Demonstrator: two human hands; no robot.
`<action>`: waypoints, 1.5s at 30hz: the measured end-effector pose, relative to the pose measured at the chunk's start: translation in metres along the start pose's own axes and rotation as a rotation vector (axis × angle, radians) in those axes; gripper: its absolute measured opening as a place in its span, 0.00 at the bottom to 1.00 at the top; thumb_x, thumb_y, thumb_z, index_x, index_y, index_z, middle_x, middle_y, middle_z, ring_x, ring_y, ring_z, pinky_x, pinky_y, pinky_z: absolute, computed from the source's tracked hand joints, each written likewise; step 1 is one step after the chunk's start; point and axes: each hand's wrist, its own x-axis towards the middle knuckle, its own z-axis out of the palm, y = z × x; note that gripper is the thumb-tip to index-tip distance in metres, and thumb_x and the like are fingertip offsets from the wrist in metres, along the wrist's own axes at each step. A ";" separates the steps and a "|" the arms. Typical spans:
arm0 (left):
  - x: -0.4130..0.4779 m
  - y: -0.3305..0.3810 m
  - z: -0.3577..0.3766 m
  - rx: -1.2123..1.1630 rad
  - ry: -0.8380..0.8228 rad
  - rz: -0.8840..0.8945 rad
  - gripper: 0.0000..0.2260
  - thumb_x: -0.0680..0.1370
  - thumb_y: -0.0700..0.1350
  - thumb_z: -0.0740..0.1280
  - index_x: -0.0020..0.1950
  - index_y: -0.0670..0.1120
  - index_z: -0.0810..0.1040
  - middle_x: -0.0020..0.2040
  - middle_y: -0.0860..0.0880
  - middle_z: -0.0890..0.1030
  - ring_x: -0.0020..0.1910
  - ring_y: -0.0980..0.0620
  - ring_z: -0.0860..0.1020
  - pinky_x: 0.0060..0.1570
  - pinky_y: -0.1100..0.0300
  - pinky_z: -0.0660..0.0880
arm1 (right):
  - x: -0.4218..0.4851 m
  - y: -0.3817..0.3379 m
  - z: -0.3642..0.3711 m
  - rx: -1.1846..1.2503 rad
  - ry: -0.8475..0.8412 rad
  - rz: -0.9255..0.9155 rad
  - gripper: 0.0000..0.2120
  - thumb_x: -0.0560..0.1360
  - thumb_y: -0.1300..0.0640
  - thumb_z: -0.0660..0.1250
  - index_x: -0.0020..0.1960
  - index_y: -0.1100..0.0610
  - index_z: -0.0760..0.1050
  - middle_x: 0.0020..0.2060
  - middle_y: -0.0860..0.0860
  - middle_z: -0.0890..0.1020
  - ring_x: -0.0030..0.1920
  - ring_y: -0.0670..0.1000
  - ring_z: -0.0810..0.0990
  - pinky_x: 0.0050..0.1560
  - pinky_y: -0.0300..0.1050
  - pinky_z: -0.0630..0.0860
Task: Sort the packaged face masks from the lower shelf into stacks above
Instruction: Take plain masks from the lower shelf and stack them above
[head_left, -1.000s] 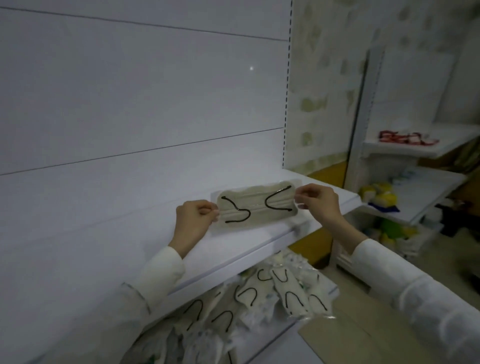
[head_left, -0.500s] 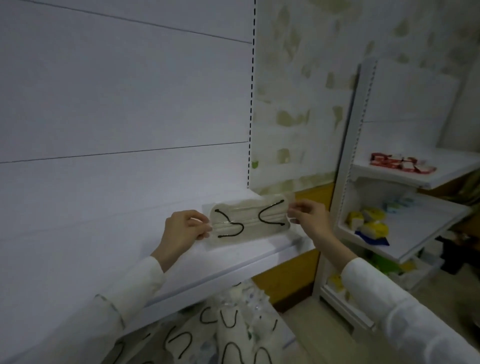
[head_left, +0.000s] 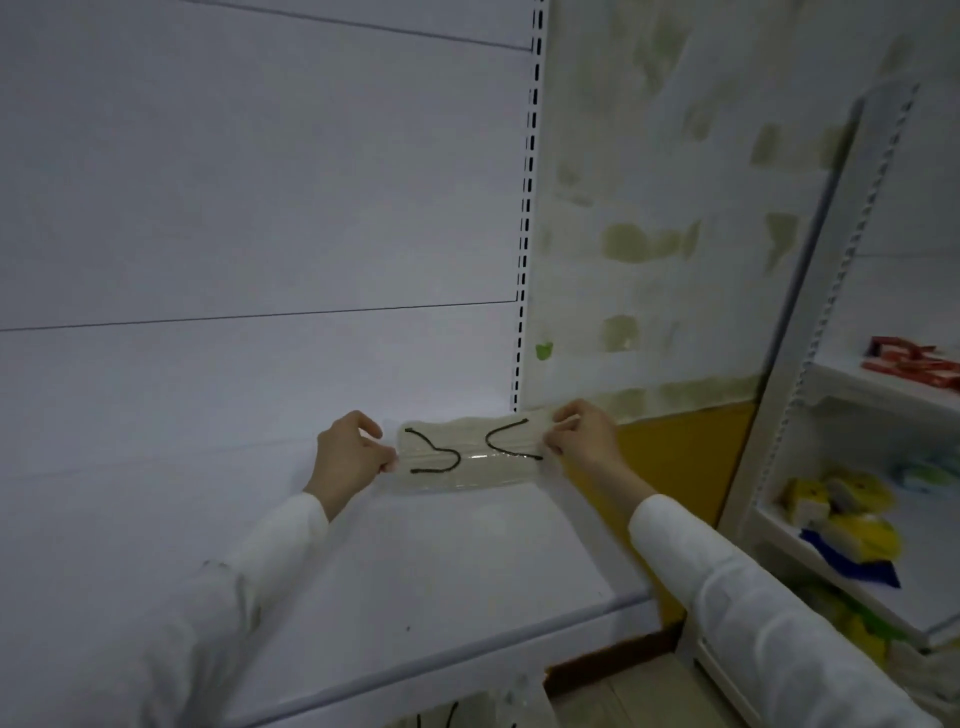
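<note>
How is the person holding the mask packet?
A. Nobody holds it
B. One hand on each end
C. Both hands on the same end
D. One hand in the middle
B: the left hand pinches one end of the mask packet and the right hand pinches the other.

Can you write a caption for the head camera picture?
Both hands hold a packaged face mask over the upper shelf.

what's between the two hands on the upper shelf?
The packaged face mask, beige with black ear loops, spans the gap in the head view. The left hand pinches its left end, the right hand its right end, above the white shelf.
</note>
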 end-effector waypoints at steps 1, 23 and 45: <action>0.011 0.000 0.002 0.038 0.004 0.004 0.09 0.69 0.33 0.71 0.47 0.39 0.75 0.37 0.40 0.82 0.29 0.52 0.77 0.30 0.65 0.74 | 0.011 -0.001 0.005 -0.045 -0.019 -0.012 0.10 0.68 0.68 0.72 0.45 0.59 0.74 0.39 0.54 0.78 0.42 0.53 0.78 0.41 0.40 0.71; 0.084 -0.023 0.029 0.320 -0.029 0.029 0.07 0.74 0.36 0.66 0.40 0.37 0.83 0.38 0.42 0.82 0.44 0.46 0.80 0.42 0.64 0.68 | 0.086 0.007 0.049 -0.368 -0.161 -0.071 0.09 0.72 0.65 0.65 0.47 0.60 0.82 0.48 0.57 0.84 0.52 0.55 0.80 0.49 0.42 0.74; -0.081 -0.030 -0.102 0.864 -0.027 0.182 0.09 0.76 0.46 0.63 0.55 0.47 0.77 0.56 0.46 0.78 0.56 0.44 0.75 0.53 0.52 0.73 | -0.073 -0.066 0.030 -0.631 -0.260 -0.605 0.14 0.76 0.53 0.63 0.60 0.54 0.76 0.54 0.55 0.80 0.54 0.56 0.77 0.53 0.49 0.75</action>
